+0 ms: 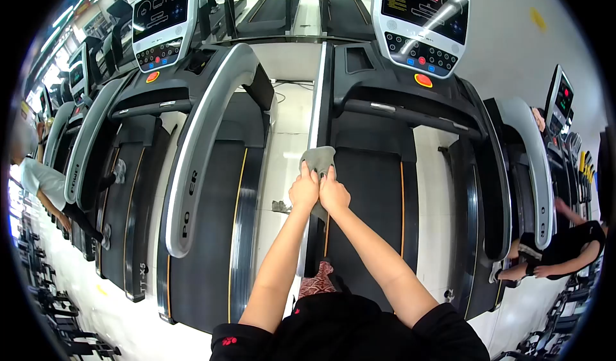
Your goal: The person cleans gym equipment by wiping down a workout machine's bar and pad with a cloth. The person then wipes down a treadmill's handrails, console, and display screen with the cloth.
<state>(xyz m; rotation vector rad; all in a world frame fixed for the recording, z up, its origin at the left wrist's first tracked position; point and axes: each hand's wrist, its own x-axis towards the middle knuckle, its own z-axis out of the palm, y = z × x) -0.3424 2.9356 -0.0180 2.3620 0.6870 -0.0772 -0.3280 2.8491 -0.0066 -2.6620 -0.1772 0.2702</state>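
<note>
Red "SA", console screen [425, 11], 1 o'clock; "PO ER", near handrail [197, 149], and "POWER", farther handrail [85, 136], both 9 o'clock; "X5", treadmill side [142, 258], 8 o'clock.

The light is bright and rather white, and long ceiling lamps [63, 16] shine at the upper left. On the right console screen [401, 5] lies one slanting streak of glare. The pale floor [147, 335] is almost washed out at the lower left. The left hand [304, 191], the right hand [334, 192] and the grey cloth [319, 156] have clear outlines; toward the black, rounded border, everything bends and becomes soft.
</note>
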